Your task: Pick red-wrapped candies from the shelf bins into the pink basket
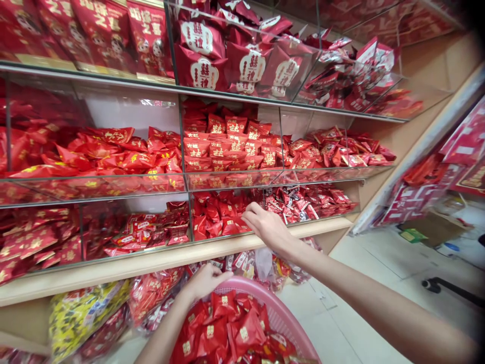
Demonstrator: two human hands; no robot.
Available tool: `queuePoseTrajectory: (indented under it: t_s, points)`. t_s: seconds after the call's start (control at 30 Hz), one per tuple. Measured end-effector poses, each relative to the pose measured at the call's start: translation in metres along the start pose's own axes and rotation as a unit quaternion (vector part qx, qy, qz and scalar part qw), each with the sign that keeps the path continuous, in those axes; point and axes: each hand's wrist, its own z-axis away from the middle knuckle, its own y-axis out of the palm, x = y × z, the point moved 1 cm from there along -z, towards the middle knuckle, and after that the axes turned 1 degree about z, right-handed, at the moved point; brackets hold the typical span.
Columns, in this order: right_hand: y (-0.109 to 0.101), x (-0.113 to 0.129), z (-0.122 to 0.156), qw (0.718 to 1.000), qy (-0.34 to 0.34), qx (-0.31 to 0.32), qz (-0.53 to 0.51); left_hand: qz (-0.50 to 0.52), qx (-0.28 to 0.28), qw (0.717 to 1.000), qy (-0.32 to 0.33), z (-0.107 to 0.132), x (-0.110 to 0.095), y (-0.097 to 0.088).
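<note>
A pink plastic basket (299,323) heaped with small red packets (212,336) bearing gold double-happiness marks is at the bottom of the view. My left hand (207,281) is closed on its far rim, fingers curled and partly hidden. Higher up, my right hand (267,226) is at the front of the lowest shelf row, beside a glass-fronted compartment of red packets (220,217). Its fingers are bent and pinched together. Whatever they hold, if anything, blends with the red packets behind.
Glass dividers and front panes (231,179) split the shelves into compartments of red wrapped sweets. A wooden ledge (151,265) runs below. Under it lie a yellow bag (89,316) and other clear bags of sweets. Right, a black chair leg (450,290) stands on the tiled floor (352,303).
</note>
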Motion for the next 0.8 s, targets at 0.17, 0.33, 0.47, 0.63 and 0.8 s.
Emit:
queuePoseTrajectory:
  t_s: [0.17,0.33,0.47,0.63,0.8]
  points:
    - [0.011,0.015,0.055,0.974,-0.021,-0.065,-0.214,-0.007,-0.01,1.0,0.009,-0.002,0.0,0.001]
    - [0.054,0.03,0.095,0.761,0.236,0.091,-0.598,-0.006,-0.013,1.0,0.002,-0.002,0.0,0.003]
    - [0.076,0.041,0.119,0.593,0.393,0.16,-0.684,-0.005,-0.017,1.0,0.001,0.001,-0.002,0.002]
    - [0.082,0.055,0.138,0.522,0.443,0.181,-0.706,-0.001,-0.015,1.0,-0.001,0.003,-0.004,0.001]
    - [0.09,0.063,0.142,0.502,0.48,0.197,-0.692,0.0,-0.013,1.0,0.002,0.002,-0.002,0.0]
